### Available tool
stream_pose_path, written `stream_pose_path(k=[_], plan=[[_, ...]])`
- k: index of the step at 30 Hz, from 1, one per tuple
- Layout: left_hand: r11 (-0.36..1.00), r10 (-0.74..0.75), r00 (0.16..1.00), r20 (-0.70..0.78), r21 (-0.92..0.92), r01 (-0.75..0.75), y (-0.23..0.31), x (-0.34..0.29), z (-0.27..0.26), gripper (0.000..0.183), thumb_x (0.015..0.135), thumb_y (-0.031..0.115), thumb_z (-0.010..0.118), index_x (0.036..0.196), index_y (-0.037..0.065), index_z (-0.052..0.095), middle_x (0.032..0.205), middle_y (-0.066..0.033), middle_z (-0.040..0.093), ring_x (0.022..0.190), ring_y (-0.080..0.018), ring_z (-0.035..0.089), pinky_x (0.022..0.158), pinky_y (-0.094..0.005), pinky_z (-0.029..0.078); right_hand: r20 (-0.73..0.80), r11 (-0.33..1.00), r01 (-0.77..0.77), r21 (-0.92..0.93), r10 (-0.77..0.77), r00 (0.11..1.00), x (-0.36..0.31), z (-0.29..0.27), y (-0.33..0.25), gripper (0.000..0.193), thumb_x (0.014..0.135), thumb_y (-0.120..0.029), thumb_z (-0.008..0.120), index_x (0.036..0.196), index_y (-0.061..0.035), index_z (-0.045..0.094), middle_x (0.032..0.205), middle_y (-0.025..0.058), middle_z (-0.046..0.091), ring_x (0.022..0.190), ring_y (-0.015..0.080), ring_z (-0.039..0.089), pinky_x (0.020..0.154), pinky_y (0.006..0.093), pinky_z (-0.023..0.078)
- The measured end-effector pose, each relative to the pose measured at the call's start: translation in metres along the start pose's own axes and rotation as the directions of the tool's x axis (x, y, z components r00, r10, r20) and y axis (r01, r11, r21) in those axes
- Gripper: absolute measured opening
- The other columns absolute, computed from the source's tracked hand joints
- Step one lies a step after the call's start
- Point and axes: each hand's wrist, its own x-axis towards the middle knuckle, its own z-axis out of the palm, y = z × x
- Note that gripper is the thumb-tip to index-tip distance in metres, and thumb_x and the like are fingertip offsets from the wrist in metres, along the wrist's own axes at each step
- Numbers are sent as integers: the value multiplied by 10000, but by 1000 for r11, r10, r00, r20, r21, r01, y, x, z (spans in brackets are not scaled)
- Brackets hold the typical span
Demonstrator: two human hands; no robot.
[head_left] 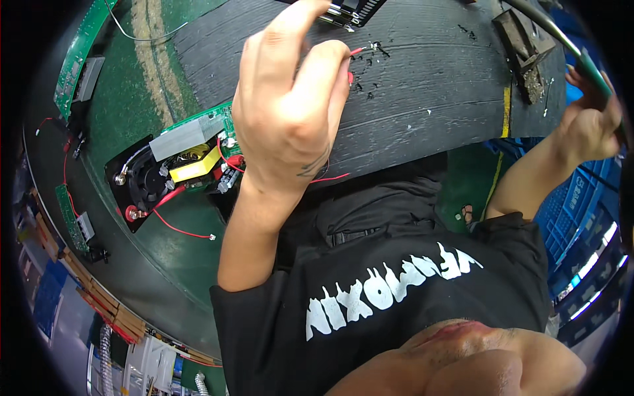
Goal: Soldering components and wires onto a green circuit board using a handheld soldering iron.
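Observation:
My left hand (pixel 290 99) is curled over a green circuit board (pixel 228 119), hiding its middle. Its index finger reaches a slotted black panel (pixel 350 12), and a red wire end (pixel 357 51) sticks out by the thumb. What the fingers grip is hidden. On the board sit a grey heat sink (pixel 188 137) and a yellow-wrapped transformer (pixel 196 167). A black end plate with a fan (pixel 146 181) hangs past the bench at the left. Off to the right, my right hand (pixel 591 125) is closed around the green handle of a soldering iron (pixel 551 30), its metal shaft running up out of view.
A dark bench (pixel 422 86) carries black scraps near the left hand. At its right stands a dirty metal tray (pixel 525 43). Blue plastic crates (pixel 574 204) are stacked beyond. More boards (pixel 76 218) lie on a curved-looking surface at far left. A loose red wire (pixel 181 230) dangles.

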Motion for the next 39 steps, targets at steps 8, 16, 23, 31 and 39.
stream_pose_path(k=[8,16,23,31,39], plan=[[802,111,612,-783,-293,-521,-29,17,63,165,618,-43,648,766,-28,575,1081,-218,573,990,-369,537,882,-401,420,-137,987,-163,-16,159,978,-8,-9,17,307,846,-135,496,858,161,575,802,275,613,588,356,640,570,395,574],[995,-82,987,138,71,73,14,13,-14,158,647,-68,644,784,-39,573,1080,-212,575,921,-331,578,806,-348,466,-239,908,-398,130,418,876,-24,-41,16,434,838,-281,468,910,135,566,834,268,606,640,306,607,595,329,513],[990,-49,994,102,133,35,7,12,4,156,646,-83,640,777,-36,571,1047,-204,583,890,-316,589,776,-338,476,-90,774,-466,429,550,830,-50,-14,-14,449,855,-340,449,933,74,606,748,182,639,562,242,598,541,286,477],[824,-57,793,-607,-477,-306,-17,4,53,168,637,-115,623,781,-53,562,991,-208,585,826,-310,602,719,-314,492,-21,769,-483,420,540,841,-81,25,-27,491,894,-404,396,973,43,584,687,182,633,534,223,596,488,266,466],[888,-39,867,-497,-415,-198,-13,2,38,179,639,-118,610,799,-55,561,986,-212,577,817,-311,596,723,-316,488,71,692,-514,507,561,825,-97,40,-28,455,894,-366,401,982,40,585,825,166,642,611,219,604,557,277,486]])
